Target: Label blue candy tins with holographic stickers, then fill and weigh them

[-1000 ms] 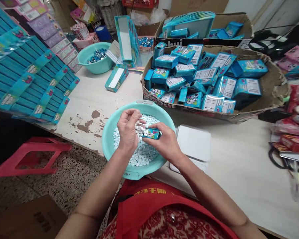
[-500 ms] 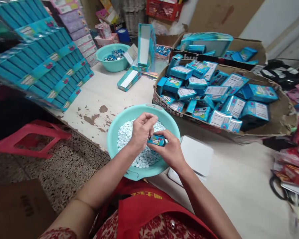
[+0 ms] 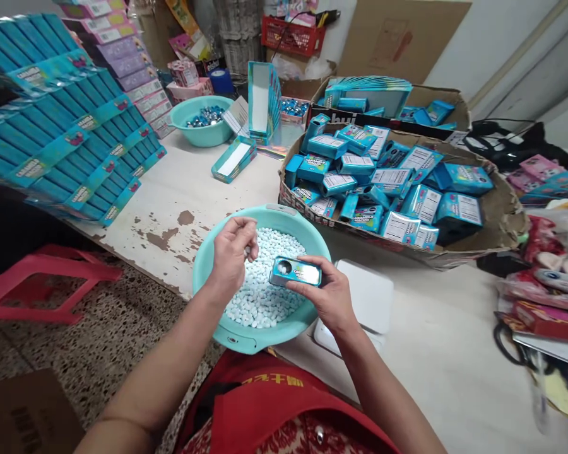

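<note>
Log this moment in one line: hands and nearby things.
Left hand: curled, contents unclear | Right hand: holding blue box, round opening showing | Beneath: white pellets in turquoise basin

left grip (image 3: 234, 255): inside hidden | carton (image 3: 28, 413): cut off | white scale (image 3: 366, 296): part-hidden

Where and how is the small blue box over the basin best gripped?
Probably by the long sides near its right end, coming from the right. The blue box is narrow, with a round hole in its upward face at the left end, so this leaves the hole clear. The right hand holds it so, thumb along the near side.
</note>
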`<state>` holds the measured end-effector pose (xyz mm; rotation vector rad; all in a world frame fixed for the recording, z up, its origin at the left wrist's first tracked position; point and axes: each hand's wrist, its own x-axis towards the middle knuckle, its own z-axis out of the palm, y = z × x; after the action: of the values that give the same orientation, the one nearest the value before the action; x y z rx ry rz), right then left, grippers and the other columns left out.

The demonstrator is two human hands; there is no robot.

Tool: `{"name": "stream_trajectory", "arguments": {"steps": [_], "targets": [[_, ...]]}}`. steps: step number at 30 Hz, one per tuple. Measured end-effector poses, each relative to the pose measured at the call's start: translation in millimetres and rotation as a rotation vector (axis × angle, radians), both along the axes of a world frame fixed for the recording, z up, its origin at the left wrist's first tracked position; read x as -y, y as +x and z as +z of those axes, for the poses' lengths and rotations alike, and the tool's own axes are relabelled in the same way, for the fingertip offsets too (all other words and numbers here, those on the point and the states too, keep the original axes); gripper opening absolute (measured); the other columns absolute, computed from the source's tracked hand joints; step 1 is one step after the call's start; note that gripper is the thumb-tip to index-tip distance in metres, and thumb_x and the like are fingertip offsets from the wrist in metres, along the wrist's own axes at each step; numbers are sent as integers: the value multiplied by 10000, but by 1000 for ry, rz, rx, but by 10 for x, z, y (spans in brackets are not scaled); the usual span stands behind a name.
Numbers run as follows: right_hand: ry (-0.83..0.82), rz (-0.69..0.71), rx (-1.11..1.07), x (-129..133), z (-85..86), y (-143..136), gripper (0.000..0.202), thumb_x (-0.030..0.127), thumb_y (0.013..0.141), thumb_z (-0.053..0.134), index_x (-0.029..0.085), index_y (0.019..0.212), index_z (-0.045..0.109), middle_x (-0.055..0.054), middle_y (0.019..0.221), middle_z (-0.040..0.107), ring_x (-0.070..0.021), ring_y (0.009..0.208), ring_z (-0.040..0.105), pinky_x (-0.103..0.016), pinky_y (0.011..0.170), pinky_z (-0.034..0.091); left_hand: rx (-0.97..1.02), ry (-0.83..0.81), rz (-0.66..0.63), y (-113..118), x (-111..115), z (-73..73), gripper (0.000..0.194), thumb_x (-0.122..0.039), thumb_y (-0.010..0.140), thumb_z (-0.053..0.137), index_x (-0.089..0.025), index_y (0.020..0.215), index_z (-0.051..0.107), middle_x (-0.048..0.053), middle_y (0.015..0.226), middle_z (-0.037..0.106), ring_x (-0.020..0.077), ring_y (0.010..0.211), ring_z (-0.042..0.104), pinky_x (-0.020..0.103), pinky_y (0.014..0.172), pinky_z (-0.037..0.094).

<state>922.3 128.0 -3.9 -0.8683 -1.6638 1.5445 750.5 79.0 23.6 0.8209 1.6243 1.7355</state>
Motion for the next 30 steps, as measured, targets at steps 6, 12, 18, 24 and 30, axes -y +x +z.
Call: {"name": "stream_trajectory", "arguments": {"steps": [6, 12, 18, 24, 30], "targets": [[46, -34, 40, -5, -31, 89, 384, 331, 615, 811, 241, 959, 666, -28, 980, 675, -218, 934, 636, -371, 857, 502, -1095, -672, -634, 130, 367, -492, 226, -371, 845, 498, -175, 909, 590, 136, 1004, 616, 331, 1002, 538, 476, 832, 420], [91, -32, 55, 19, -46, 103, 371, 328, 634, 798, 242, 968, 659, -31, 985, 666, -214, 922, 635, -369, 845, 508, -1004, -742, -593, 81, 414, -526, 153, -287, 864, 432, -192, 844, 550, 68, 722, 598, 246, 715, 560, 332, 621, 403], [211, -6, 136, 87, -31, -3, 326, 317, 665, 773, 242, 959, 653, -34, 971, 663, -214, 918, 625, -359, 822, 499, 167, -207, 14, -25, 239, -218, 241, -429, 771, 539, -203, 732, 463, -61, 510, 430, 80, 397, 363, 189, 386, 221], [290, 74, 176, 170, -39, -266, 301, 313, 671, 765, 220, 936, 656, -47, 932, 678, -226, 896, 631, -372, 812, 490, 486, 192, 180, 163, 56, 17, 279, -371, 707, 641, -173, 630, 460, -27, 598, 534, 72, 477, 504, 195, 439, 383], [291, 50, 174, 171, -32, -321, 314, 301, 663, 767, 222, 945, 656, -42, 926, 677, -224, 887, 638, -362, 796, 496, 348, 184, 155, 213, 9, 13, 469, -536, 736, 655, -183, 539, 416, -59, 459, 395, 58, 379, 403, 201, 370, 312]]}}
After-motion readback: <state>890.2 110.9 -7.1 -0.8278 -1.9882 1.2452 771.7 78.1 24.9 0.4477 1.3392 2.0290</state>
